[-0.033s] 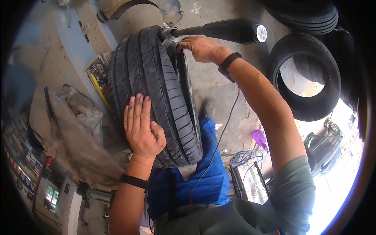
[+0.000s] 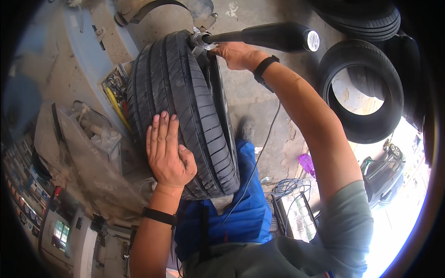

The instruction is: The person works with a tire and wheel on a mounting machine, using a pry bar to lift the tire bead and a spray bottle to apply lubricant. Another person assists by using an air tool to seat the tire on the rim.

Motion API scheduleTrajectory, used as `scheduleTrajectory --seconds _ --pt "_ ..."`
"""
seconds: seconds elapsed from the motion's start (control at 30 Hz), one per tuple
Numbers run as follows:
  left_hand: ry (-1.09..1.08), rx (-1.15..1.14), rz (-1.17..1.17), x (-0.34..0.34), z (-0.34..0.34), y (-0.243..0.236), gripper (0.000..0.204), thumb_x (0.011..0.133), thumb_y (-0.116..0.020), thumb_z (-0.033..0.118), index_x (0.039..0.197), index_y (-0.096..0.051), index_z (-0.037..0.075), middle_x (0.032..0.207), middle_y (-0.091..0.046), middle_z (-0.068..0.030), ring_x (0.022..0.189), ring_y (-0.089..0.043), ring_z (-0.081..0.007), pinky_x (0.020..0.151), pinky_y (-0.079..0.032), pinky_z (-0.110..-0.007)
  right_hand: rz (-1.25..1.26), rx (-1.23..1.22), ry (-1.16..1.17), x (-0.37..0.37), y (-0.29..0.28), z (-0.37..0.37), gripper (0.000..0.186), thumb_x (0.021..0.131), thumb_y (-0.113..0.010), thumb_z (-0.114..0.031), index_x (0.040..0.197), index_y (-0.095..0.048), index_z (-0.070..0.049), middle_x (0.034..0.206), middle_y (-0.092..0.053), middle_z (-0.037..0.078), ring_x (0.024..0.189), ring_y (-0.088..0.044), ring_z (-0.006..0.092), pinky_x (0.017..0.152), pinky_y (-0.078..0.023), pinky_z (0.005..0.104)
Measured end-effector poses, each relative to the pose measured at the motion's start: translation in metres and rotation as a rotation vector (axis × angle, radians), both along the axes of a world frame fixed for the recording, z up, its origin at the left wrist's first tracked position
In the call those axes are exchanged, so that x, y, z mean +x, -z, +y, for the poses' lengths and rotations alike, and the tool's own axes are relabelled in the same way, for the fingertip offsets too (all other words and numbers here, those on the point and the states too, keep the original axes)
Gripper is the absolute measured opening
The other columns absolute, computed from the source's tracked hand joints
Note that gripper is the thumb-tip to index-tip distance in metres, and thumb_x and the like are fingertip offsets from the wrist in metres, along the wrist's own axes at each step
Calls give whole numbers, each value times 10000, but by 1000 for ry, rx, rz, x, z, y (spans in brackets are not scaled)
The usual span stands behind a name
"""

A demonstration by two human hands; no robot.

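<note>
As the left hand point(image 2: 171, 160) lies flat, fingers extended, against a car tire point(image 2: 160, 78) before blue trousers point(image 2: 252, 217), the right hand point(image 2: 235, 54) is at the tire's far edge beside a black-handled bar point(image 2: 276, 37), its hold too hidden to tell.

Tyre point(image 2: 185, 99) matt, grooved rubber; trousers point(image 2: 252, 211) matt cloth.

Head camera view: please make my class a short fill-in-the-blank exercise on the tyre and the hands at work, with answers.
1. The left hand lies on the grooved outer face of the tyre, called the ____.
2. The right hand is partly hidden by a handle coloured ____.
3. The person's trousers are ____.

Missing words: tread; black; blue.
</note>
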State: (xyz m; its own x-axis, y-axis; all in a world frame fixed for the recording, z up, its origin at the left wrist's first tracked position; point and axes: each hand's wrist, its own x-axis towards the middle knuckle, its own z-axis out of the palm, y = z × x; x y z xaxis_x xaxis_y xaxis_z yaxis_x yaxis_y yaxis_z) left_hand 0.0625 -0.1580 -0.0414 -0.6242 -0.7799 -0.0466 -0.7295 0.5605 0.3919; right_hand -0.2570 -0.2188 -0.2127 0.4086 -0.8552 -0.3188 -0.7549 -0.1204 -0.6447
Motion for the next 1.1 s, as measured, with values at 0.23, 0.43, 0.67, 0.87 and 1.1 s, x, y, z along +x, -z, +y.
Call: scheduleTrajectory --seconds 0.23,0.43,0.67,0.87,1.1 --pt "-6 -5 -8 -8 -1 -7 599 850 -443 119 1398 -577 -81 1465 -563 -263 1422 -483 -419 1214 -307 -521 98 130 121 -1 90 1 644 745 -584 50 1376 -600 -79 1323 -635 217 1234 -604 394 1047 -501 436" --pt "2 -32 -32 -13 1 -7 594 848 -443 121 1390 -580 -78 1464 -562 -261 1413 -489 -425 1210 -315 -516 127 168 -95 10 75 -28 308 795 -639 -98 1082 -739 -47 1026 -739 204 1033 -699 396 881 -562 444" --pt "7 -46 -55 -27 2 -11 593 849 -441 119 1394 -572 -74 1474 -552 -258 1415 -483 -425 1208 -320 -510 47 -53 -223 27 -56 29 209 784 -653 -143 945 -739 -41 991 -749 162 1060 -694 351 927 -553 420" --pt "0 -31 -66 -23 4 -14 629 802 -479 106 1404 -571 -51 1499 -536 -244 1430 -474 -408 1208 -318 -527 81 -362 -290 45 -119 113 431 857 -550 -155 1204 -681 64 1312 -662 201 1334 -557 338 1208 -375 461" --pt "-3 -32 -90 -20 1 -16 602 837 -445 116 1393 -561 -83 1469 -549 -271 1419 -471 -438 1213 -311 -520 -92 12 -71 22 -80 36 441 888 -522 -270 1203 -727 -40 1240 -706 195 1246 -618 339 1118 -455 429"
